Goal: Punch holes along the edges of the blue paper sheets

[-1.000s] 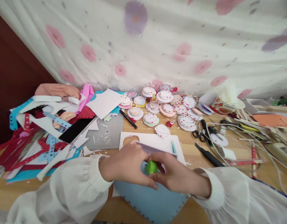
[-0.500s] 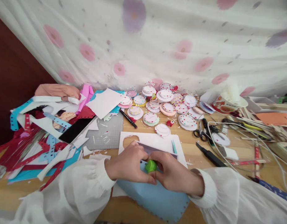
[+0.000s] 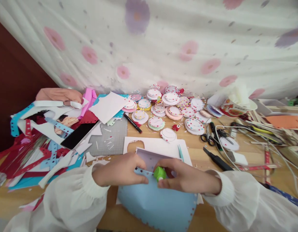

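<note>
A sheet of light blue paper (image 3: 158,203) hangs curved below my hands, with small punched shapes along its edges. My left hand (image 3: 124,169) pinches its upper edge, where a row of star-shaped holes shows. In my right hand (image 3: 181,175) is a small green paper punch (image 3: 160,174), gripped between thumb and fingers at that same edge. How far the paper sits inside the punch is hidden. Behind both hands stands a pale lilac folded panel (image 3: 151,158), and under it lies a white sheet (image 3: 161,143) with a round hole cut in it.
Several pin-studded paper discs (image 3: 170,98) crowd the back. Paper scraps (image 3: 52,145) and a phone (image 3: 80,134) pile up at left beside a grey cutting mat (image 3: 109,138). Scissors (image 3: 207,138), a black craft knife (image 3: 218,161), a white cable (image 3: 255,135) and tweezers (image 3: 181,153) lie toward the right.
My hands have moved apart; the left has slid left along the blue paper's edge. More of the paper edge, its star holes and the green punch now show.
</note>
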### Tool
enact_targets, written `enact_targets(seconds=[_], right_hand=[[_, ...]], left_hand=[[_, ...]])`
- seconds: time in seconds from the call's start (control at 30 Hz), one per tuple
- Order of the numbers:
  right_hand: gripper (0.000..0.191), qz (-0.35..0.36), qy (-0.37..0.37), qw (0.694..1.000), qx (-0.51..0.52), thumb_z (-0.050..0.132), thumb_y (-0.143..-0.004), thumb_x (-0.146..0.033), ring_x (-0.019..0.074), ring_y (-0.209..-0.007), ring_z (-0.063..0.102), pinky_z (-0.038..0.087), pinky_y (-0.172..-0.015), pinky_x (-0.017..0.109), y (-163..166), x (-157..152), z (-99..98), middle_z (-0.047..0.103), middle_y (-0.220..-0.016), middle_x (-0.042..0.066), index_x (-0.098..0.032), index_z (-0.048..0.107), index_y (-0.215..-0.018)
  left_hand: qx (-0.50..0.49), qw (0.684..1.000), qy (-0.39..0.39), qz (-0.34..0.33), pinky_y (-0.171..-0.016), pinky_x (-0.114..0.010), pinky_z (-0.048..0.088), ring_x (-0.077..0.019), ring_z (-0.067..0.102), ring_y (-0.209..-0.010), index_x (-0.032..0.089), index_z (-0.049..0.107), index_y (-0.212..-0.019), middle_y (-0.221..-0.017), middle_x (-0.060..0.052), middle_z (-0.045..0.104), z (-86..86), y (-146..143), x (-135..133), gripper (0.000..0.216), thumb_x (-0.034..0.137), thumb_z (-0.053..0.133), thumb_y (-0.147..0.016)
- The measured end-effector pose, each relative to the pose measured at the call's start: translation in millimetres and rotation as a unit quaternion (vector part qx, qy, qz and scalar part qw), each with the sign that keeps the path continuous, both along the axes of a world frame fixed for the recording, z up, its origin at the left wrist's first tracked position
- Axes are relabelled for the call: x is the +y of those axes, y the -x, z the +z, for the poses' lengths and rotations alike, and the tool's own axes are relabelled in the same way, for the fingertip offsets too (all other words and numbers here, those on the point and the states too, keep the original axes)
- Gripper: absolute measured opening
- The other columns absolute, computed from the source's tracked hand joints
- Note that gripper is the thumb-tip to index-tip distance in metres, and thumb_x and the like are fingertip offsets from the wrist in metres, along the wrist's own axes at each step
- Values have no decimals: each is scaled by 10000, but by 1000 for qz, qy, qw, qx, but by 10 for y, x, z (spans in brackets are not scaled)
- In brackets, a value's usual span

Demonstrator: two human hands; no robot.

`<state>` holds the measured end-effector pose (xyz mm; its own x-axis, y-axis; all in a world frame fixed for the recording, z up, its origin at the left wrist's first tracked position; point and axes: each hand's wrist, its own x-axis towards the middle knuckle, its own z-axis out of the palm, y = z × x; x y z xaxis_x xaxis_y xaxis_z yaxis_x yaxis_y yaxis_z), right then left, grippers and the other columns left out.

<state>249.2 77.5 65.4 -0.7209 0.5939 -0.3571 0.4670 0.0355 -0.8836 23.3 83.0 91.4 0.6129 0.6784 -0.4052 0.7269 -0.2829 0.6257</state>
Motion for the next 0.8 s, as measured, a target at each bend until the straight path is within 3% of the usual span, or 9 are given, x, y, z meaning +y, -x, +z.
enact_targets(seconds=[0.2, 0.3, 0.37, 0.47, 0.6, 0.67, 0.8], right_hand=[[372, -69, 124, 989, 41, 531, -857, -522, 94, -603, 442, 350, -519, 218, 3, 20, -12, 522, -772, -14, -167, 548, -967], [398, -119, 152, 981, 27, 517, -856, -550, 128, -714, 535, 425, -644, 258, 26, 50, 19, 615, -879, 30, -162, 587, -909], [416, -150, 146, 978, 14, 503, -861, -558, 143, -773, 541, 429, -733, 282, 29, 69, 49, 632, -899, 40, -160, 621, -880], [404, -154, 137, 978, 25, 501, -869, -539, 139, -779, 525, 420, -747, 275, 13, 82, 98, 620, -874, 32, -158, 633, -850], [320, -96, 133, 984, 64, 574, -840, -481, 110, -673, 484, 400, -611, 233, -10, 62, 141, 548, -766, -11, -164, 573, -876], [294, -70, 96, 991, 55, 595, -826, -460, 105, -631, 445, 373, -559, 223, -7, 40, 139, 499, -718, -27, -172, 549, -854], [233, -41, -8, 998, 42, 611, -822, -409, 135, -718, 472, 417, -667, 257, 19, -7, 120, 543, -779, -1, -182, 574, -861]], left_hand=[[-18, 999, 42, -1, -580, -216, 348, -139, 566, -664, 180, 669, -735, -686, 32, 628, 17, 80, -23, 227, 390, 606, -793], [-35, 997, 64, -3, -624, -212, 377, -149, 602, -735, 194, 702, -834, -808, 19, 691, 21, 95, -29, 197, 355, 592, -805], [-42, 996, 82, -1, -615, -206, 382, -145, 605, -726, 187, 709, -855, -813, 13, 697, 19, 103, -34, 205, 346, 590, -804], [-59, 993, 100, 2, -599, -193, 388, -133, 599, -705, 173, 711, -847, -784, 13, 687, 0, 113, -38, 217, 344, 584, -808], [-71, 992, 101, 3, -587, -185, 388, -120, 582, -677, 170, 706, -821, -740, 22, 666, -33, 109, -30, 209, 332, 574, -813], [-63, 994, 90, 9, -591, -189, 389, -129, 582, -692, 168, 703, -815, -740, 17, 660, -35, 99, -24, 206, 331, 577, -809], [-48, 997, 61, 7, -616, -203, 387, -150, 580, -737, 170, 692, -814, -762, 11, 653, -8, 83, -14, 216, 354, 581, -807]])
